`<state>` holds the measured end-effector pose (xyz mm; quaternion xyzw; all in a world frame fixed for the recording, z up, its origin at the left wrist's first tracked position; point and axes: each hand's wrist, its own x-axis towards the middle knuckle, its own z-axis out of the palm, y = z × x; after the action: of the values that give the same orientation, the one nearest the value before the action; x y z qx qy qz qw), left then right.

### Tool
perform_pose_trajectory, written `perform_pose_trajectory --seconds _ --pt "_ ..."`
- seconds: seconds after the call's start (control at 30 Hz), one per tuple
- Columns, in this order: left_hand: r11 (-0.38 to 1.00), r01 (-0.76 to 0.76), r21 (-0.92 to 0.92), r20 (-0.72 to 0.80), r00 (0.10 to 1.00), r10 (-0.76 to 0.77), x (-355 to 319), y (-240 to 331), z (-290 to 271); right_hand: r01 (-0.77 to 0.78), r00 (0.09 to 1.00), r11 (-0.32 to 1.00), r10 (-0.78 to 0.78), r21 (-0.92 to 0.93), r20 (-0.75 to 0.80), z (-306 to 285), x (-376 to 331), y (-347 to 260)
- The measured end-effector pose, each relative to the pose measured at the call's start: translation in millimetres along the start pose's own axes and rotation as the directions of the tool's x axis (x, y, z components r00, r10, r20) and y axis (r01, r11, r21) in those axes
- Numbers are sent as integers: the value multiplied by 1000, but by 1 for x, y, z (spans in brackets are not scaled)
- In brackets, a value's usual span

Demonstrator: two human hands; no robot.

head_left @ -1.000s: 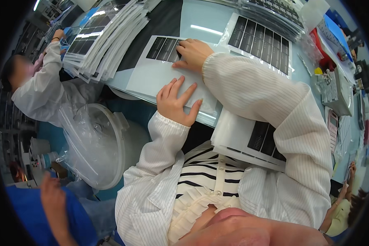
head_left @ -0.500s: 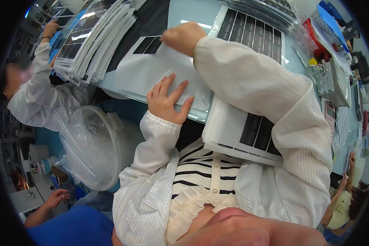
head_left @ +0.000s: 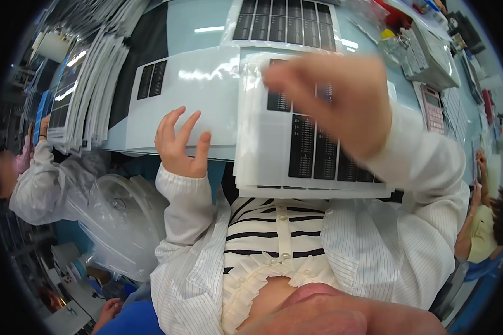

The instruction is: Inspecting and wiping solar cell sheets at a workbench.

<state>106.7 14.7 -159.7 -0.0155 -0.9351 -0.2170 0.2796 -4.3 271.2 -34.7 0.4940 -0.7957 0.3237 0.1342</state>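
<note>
My left hand (head_left: 181,145) is open, fingers spread, at the near edge of a glossy white sheet (head_left: 207,84). Two black labels sit at that sheet's upper left corner; whether my fingers touch it, I cannot tell. My right hand (head_left: 341,103), smeared by motion, is over a stack of white sheets (head_left: 262,151) printed with black labels. Its fingers are too blurred to show whether they hold anything. The stack lies right of the white sheet and juts over the table's near edge. Beyond it is another sheet of black labels (head_left: 285,25).
A tall pile of sheets (head_left: 98,84) stands at the left, where a person in a white sleeve works. Below it is a bin lined with clear plastic (head_left: 123,234). A pink calculator (head_left: 432,106) and a grey box (head_left: 433,61) are at the right.
My right hand has gone from the labels on the white sheet, rightward to the stack. My left hand has lifted or slid back toward the sheet's near edge. The head view has shifted.
</note>
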Motion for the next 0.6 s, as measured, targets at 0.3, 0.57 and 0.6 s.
perform_pose_trajectory --seconds 0.3,0.57,0.6 --pt "895 85 -438 219 976 14 14 50 -8 348 927 886 -373 -306 -26 45 -77 -42" --pt "904 41 -426 219 974 59 13 57 -1 313 940 884 -340 -348 -19 49 -84 -38" --pt "899 43 -436 216 975 59 13 57 -1 312 942 891 -335 -331 -14 49 -84 -38"
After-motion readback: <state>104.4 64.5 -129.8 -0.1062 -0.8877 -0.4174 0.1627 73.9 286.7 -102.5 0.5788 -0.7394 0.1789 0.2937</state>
